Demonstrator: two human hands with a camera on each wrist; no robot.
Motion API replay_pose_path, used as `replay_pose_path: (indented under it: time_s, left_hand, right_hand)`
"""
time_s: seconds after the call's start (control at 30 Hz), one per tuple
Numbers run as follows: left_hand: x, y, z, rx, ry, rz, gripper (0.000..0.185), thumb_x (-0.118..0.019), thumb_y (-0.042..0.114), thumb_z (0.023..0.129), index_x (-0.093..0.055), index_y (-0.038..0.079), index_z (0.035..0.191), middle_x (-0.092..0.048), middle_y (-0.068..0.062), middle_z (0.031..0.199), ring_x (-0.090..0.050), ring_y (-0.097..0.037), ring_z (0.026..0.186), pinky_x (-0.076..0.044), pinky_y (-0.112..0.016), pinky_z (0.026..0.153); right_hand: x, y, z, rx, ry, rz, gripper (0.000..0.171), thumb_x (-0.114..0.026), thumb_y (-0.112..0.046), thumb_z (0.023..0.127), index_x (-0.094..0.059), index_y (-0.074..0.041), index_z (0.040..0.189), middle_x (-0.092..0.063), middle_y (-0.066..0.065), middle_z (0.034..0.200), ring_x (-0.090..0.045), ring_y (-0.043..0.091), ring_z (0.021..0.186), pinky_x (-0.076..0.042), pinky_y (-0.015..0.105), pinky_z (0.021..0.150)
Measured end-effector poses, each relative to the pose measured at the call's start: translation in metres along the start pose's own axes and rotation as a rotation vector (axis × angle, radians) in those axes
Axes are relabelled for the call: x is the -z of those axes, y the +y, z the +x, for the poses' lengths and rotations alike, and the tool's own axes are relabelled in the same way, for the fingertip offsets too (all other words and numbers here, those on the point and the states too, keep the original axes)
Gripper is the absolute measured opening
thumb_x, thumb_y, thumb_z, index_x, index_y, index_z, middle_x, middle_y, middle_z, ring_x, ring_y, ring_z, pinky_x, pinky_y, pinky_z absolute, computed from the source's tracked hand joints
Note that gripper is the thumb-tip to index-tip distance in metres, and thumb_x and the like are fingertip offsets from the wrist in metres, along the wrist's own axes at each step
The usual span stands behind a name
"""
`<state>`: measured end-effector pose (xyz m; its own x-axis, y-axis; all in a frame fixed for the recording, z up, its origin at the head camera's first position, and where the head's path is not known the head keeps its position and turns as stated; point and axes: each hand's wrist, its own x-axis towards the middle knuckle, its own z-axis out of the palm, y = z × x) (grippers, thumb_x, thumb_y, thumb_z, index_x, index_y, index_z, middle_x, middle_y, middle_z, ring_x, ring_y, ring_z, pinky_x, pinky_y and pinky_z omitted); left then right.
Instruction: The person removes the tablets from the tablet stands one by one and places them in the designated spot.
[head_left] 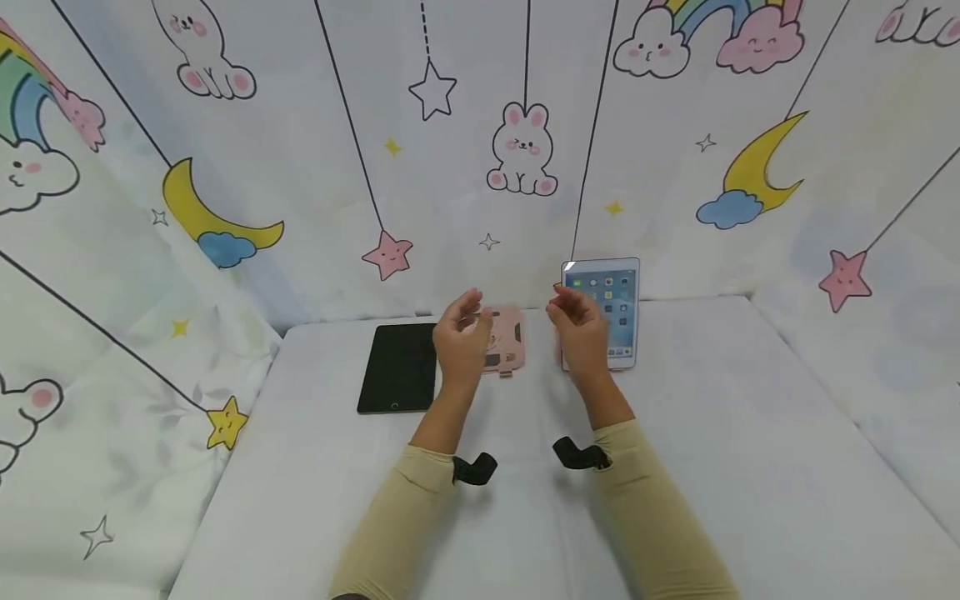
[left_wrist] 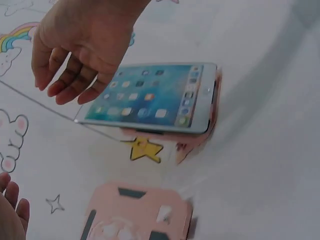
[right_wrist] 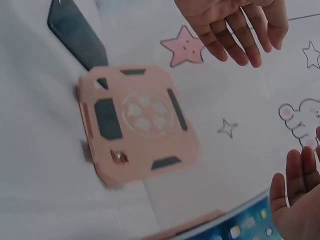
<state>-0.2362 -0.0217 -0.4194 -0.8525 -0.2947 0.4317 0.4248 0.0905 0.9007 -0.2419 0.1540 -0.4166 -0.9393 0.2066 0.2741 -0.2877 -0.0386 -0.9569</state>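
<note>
My left hand (head_left: pixel 462 346) is held in the air in front of a pink tablet case (head_left: pixel 512 325), its fingers loosely bent and nothing in them. Across from it hovers my right hand (head_left: pixel 587 337), also empty, overlapping a white tablet (head_left: pixel 623 333) in the head view. That tablet's screen is lit with app icons, and a pink edge shows beneath it in the left wrist view. The right wrist view shows the pink case (right_wrist: pixel 137 155) with dark inset panels and a round raised pattern. In that view the left hand's fingers (right_wrist: pixel 243 40) hang relaxed.
A black tablet (head_left: pixel 397 367) with its screen dark lies left of the pink case on the white-covered table (head_left: pixel 517 533). Behind rises a patterned cloth (head_left: pixel 300 150) with stars, moons and rabbits. Black wrist mounts (head_left: pixel 476 469) sit at both tan sleeves (head_left: pixel 397 525).
</note>
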Motion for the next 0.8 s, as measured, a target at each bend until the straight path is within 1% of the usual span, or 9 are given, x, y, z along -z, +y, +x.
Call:
replay_pose_path:
  time_s: [0.1, 0.17, 0.27, 0.37, 0.43, 0.5, 0.6, 0.7, 0.8]
  left_hand:
    - [-0.026, -0.003, -0.007, 0.034, -0.04, -0.025, 0.032, -0.07, 0.005, 0.092, -0.071, 0.003, 0.124, -0.074, -0.011, 0.121, -0.067, -0.031, 0.114, -0.056, -0.042, 0.099]
    - [-0.042, -0.01, -0.011, 0.056, -0.076, -0.034, 0.034, -0.07, 0.007, 0.092, -0.07, 0.004, 0.126, -0.074, -0.012, 0.118, -0.068, -0.031, 0.111, -0.057, -0.038, 0.097]
    - [-0.063, -0.025, -0.017, 0.093, -0.127, -0.059, 0.038, -0.07, 0.007, 0.093, -0.067, 0.005, 0.131, -0.073, -0.013, 0.115, -0.069, -0.03, 0.108, -0.058, -0.033, 0.095]
    - [-0.079, -0.044, -0.023, 0.148, -0.127, -0.071, 0.041, -0.071, 0.004, 0.092, -0.067, 0.006, 0.132, -0.072, -0.012, 0.111, -0.069, -0.026, 0.106, -0.057, -0.028, 0.094]
    - [-0.086, -0.054, -0.029, 0.191, -0.121, -0.091, 0.042, -0.071, 0.0, 0.09, -0.067, 0.005, 0.131, -0.071, -0.013, 0.11, -0.069, -0.027, 0.107, -0.058, -0.028, 0.094]
    - [-0.092, -0.061, -0.036, 0.23, -0.121, -0.109, 0.043, -0.07, -0.004, 0.089, -0.067, 0.003, 0.13, -0.07, -0.014, 0.11, -0.068, -0.031, 0.108, -0.058, -0.028, 0.094]
    - [-0.101, -0.068, -0.044, 0.256, -0.138, -0.113, 0.043, -0.069, -0.005, 0.088, -0.066, 0.001, 0.131, -0.07, -0.015, 0.11, -0.068, -0.032, 0.108, -0.058, -0.028, 0.094]
    - [-0.109, -0.073, -0.05, 0.28, -0.149, -0.093, 0.043, -0.069, -0.003, 0.089, -0.067, 0.001, 0.131, -0.069, -0.015, 0.11, -0.069, -0.026, 0.106, -0.058, -0.028, 0.093]
    - [-0.115, -0.077, -0.056, 0.306, -0.138, -0.058, 0.043, -0.069, -0.003, 0.088, -0.067, 0.002, 0.131, -0.069, -0.016, 0.112, -0.068, -0.022, 0.105, -0.058, -0.029, 0.094]
  right_hand:
    - [0.021, 0.0, 0.009, -0.012, 0.059, -0.085, 0.035, -0.066, -0.015, 0.1, -0.061, -0.004, 0.133, -0.064, -0.001, 0.111, -0.061, 0.01, 0.106, -0.051, 0.015, 0.09]
    - [0.037, 0.003, 0.015, -0.02, 0.106, -0.109, 0.038, -0.066, -0.015, 0.099, -0.06, -0.002, 0.134, -0.064, -0.003, 0.11, -0.06, 0.009, 0.106, -0.05, 0.016, 0.091]
    - [0.063, 0.011, 0.022, -0.038, 0.168, -0.103, 0.039, -0.066, -0.014, 0.099, -0.06, -0.002, 0.135, -0.063, -0.006, 0.109, -0.059, 0.009, 0.107, -0.05, 0.015, 0.09]
    - [0.089, 0.027, 0.026, -0.08, 0.219, -0.071, 0.039, -0.066, -0.012, 0.099, -0.06, -0.002, 0.136, -0.06, -0.007, 0.11, -0.058, 0.009, 0.107, -0.05, 0.012, 0.089]
    - [0.104, 0.038, 0.026, -0.126, 0.252, -0.072, 0.04, -0.067, -0.012, 0.098, -0.061, -0.004, 0.137, -0.059, -0.007, 0.109, -0.057, 0.009, 0.107, -0.05, 0.011, 0.088]
    - [0.116, 0.049, 0.025, -0.168, 0.286, -0.105, 0.04, -0.067, -0.013, 0.098, -0.061, -0.006, 0.136, -0.059, -0.008, 0.109, -0.057, 0.008, 0.106, -0.049, 0.011, 0.087]
    - [0.129, 0.062, 0.022, -0.23, 0.322, -0.139, 0.04, -0.068, -0.015, 0.097, -0.062, -0.009, 0.136, -0.057, -0.008, 0.108, -0.056, 0.008, 0.104, -0.049, 0.011, 0.085]
    - [0.136, 0.07, 0.019, -0.266, 0.326, -0.177, 0.04, -0.067, -0.016, 0.098, -0.062, -0.01, 0.137, -0.056, -0.009, 0.107, -0.055, 0.006, 0.101, -0.049, 0.01, 0.082]
    - [0.136, 0.073, 0.015, -0.269, 0.304, -0.22, 0.041, -0.066, -0.016, 0.099, -0.061, -0.006, 0.138, -0.057, -0.008, 0.106, -0.055, 0.003, 0.097, -0.049, 0.008, 0.077]
